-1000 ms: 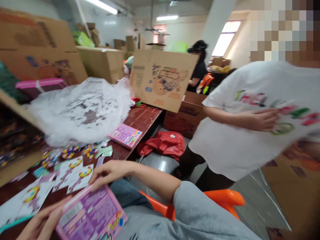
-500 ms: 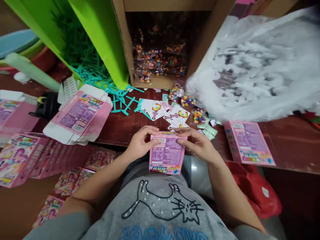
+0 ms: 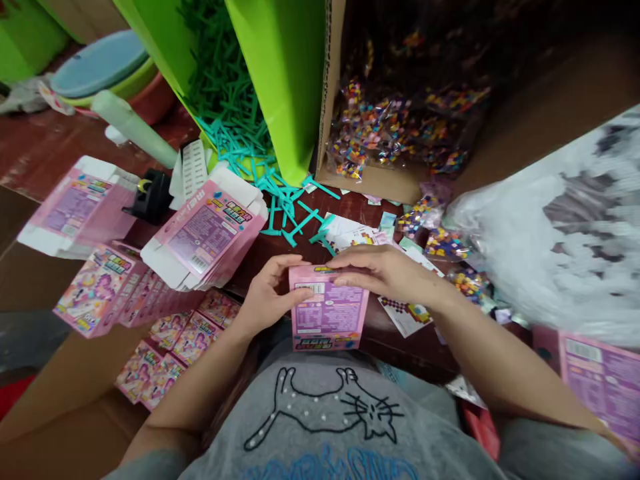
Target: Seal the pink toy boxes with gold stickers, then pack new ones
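Observation:
A pink and purple printed toy box (image 3: 327, 317) stands upright against my grey shirt, its print upside down to me. My left hand (image 3: 270, 297) grips its left side, thumb on the front panel and fingers behind the edge. Across the top right lies my right hand (image 3: 385, 270), its fingers bent over the top edge and onto the front. Just beyond it are printed cards (image 3: 353, 233) showing a pixel pattern, one card (image 3: 406, 315) lying below my right forearm. Small bags of coloured beads (image 3: 445, 243) rest to the right of the cards.
Turquoise T-shaped sticks (image 3: 280, 200) spill from a green box (image 3: 280, 87). A carton (image 3: 370, 183) holds many bead bags. Flattened pink boxes (image 3: 210, 227) and a black tape dispenser (image 3: 150, 197) lie left; filled boxes (image 3: 100, 287) stand nearby. A white plastic bag (image 3: 525, 253) bulges at right.
The view has swung left, so the surroundings appear shifted right. My right hand has slid inward over the box's top, its thumb no longer showing on the front. My left hand keeps its hold.

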{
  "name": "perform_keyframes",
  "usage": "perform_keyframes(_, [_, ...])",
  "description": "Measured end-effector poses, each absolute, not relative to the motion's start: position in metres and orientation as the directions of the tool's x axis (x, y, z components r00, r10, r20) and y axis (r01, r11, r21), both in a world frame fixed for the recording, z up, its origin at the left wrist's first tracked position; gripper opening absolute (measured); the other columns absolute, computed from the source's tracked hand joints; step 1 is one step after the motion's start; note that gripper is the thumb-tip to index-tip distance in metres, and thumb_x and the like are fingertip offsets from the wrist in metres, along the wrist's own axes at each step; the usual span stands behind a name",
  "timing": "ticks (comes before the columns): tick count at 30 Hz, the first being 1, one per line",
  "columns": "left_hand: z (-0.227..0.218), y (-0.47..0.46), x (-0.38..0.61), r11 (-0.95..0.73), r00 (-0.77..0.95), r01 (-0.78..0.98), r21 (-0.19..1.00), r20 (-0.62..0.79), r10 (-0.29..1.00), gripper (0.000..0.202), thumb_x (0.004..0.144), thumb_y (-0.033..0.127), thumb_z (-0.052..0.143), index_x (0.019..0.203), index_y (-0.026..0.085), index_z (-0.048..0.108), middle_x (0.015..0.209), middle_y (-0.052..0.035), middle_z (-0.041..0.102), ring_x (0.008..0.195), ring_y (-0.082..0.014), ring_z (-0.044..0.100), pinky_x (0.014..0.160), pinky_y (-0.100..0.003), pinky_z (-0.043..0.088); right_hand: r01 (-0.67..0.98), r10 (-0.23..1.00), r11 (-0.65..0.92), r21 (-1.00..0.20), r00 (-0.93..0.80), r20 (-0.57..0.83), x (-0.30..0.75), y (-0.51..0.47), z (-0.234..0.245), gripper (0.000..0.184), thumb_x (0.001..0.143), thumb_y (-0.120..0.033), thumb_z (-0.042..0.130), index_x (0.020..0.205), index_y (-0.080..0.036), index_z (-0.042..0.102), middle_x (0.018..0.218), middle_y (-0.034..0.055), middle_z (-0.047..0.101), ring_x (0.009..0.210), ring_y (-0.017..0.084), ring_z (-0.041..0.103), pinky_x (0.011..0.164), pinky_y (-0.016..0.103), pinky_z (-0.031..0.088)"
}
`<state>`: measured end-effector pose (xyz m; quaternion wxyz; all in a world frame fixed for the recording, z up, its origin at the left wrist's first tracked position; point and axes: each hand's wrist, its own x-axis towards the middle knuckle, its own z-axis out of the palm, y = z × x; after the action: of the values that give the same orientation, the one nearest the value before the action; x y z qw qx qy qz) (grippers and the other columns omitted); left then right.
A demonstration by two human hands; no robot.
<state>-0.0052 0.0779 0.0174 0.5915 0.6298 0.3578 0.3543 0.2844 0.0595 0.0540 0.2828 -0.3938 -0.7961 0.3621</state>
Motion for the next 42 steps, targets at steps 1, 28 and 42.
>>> perform_keyframes(1, [0.020,0.082,-0.001,-0.018,0.529,0.036,0.999,-0.004,0.849,0.053,0.083,0.034,0.095,0.128,0.022,0.069,0.126,-0.0105,0.079,0.111,-0.0231,0.077,0.098,-0.035,0.064,0.425,0.816,0.426,-0.799,-0.562,0.136,0.287,0.062,0.058,0.032,0.111,-0.044,0.060,0.130,-0.025,0.079,0.120,0.0053,0.082,0.106,0.016,0.078,0.095,0.031,0.060])
perform_keyframes(28, [0.002,0.073,-0.004,0.121,0.696,-0.036,0.992,-0.062,0.716,0.075,0.088,0.032,0.092,0.154,0.023,0.059,0.148,-0.0147,0.071,0.131,-0.0298,0.072,0.114,-0.043,0.058,0.662,0.638,0.366,-0.653,-0.690,-0.342,0.275,0.092,0.087,0.051,0.088,-0.013,0.056,0.138,-0.017,0.069,0.082,0.0030,0.075,0.061,0.014,0.059,0.060,0.028,0.040])
perform_keyframes(42, [0.001,0.097,-0.046,-0.132,0.569,0.243,0.961,-0.032,0.822,0.059,0.095,0.035,0.081,0.151,0.024,0.064,0.140,-0.0118,0.070,0.120,-0.0246,0.070,0.102,-0.035,0.059,0.927,0.867,0.306,-0.216,-0.365,-0.339,0.227,0.151,0.014,0.029,0.108,-0.026,0.057,0.132,-0.015,0.068,0.134,0.0180,0.071,0.129,0.032,0.065,0.104,0.039,0.051])
